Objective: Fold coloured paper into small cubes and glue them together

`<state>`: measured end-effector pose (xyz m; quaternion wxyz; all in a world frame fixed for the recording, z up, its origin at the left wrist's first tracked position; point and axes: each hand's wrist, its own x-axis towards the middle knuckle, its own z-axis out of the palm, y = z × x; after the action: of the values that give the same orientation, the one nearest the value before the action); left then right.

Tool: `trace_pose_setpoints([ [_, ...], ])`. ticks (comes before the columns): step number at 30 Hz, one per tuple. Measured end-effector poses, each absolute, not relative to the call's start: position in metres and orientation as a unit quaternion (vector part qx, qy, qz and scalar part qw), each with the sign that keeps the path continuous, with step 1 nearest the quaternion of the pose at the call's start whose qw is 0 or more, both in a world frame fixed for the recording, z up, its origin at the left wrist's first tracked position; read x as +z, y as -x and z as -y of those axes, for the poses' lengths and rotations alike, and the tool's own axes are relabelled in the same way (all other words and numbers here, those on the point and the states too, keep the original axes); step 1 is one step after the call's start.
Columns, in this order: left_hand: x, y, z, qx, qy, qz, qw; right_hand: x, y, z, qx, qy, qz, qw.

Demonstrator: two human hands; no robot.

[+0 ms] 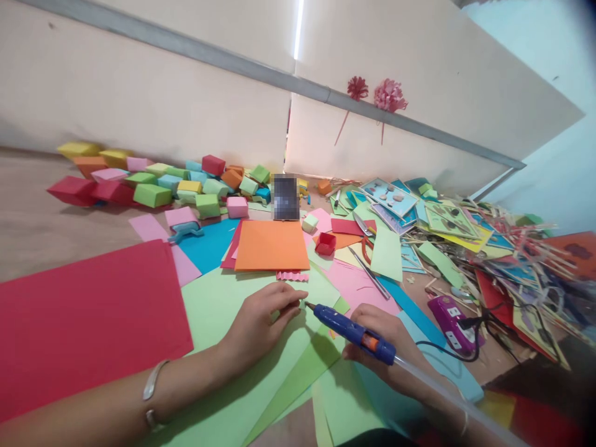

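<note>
My right hand (379, 338) grips a blue hot glue gun (347, 326), with a long clear glue stick (447, 391) running out of its rear end. The gun's nozzle points left, close to the fingertips of my left hand (267, 316). Thumb and fingers of that left hand are pinched together, and whatever is between them is too small or hidden to make out. Beneath both hands lie light green paper sheets (218, 347). Just beyond the left hand are a pink zigzag-folded paper strip (292, 276) and a stack topped by orange paper (272, 245).
Red paper (88, 323) covers the left side. Several coloured paper boxes (153, 195) line the back left. A small red box (325, 243), scissors (365, 242) and a metal pen-like tool (370, 273) lie ahead. To the right are a purple power strip (451, 323), a black cord and piled cards.
</note>
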<state>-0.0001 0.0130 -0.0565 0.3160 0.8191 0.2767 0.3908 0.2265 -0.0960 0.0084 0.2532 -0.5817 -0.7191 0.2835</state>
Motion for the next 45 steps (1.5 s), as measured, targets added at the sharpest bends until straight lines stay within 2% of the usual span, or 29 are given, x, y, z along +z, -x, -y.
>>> trace_pose_setpoints([
  [16,-0.056,-0.001,-0.013,0.390,-0.840,-0.254,0.277,0.012,-0.226,0.098,0.285,0.576,0.730,0.232],
  [27,-0.056,0.000,-0.012,0.374,-0.845,-0.257,0.282,0.010,-0.227,0.097,0.293,0.581,0.719,0.243],
  [33,-0.057,-0.001,-0.012,0.368,-0.836,-0.268,0.306,0.011,-0.229,0.101,0.285,0.588,0.725,0.216],
  [37,-0.056,0.000,-0.012,0.354,-0.826,-0.287,0.332,0.014,-0.261,0.095,0.198,0.640,0.711,0.214],
  [41,-0.055,-0.001,-0.011,0.334,-0.817,-0.302,0.359,0.022,-0.319,0.069,-0.042,0.772,0.617,0.147],
  [45,-0.052,-0.002,-0.012,0.330,-0.798,-0.328,0.384,0.033,-0.366,0.039,-0.115,0.780,0.599,0.143],
])
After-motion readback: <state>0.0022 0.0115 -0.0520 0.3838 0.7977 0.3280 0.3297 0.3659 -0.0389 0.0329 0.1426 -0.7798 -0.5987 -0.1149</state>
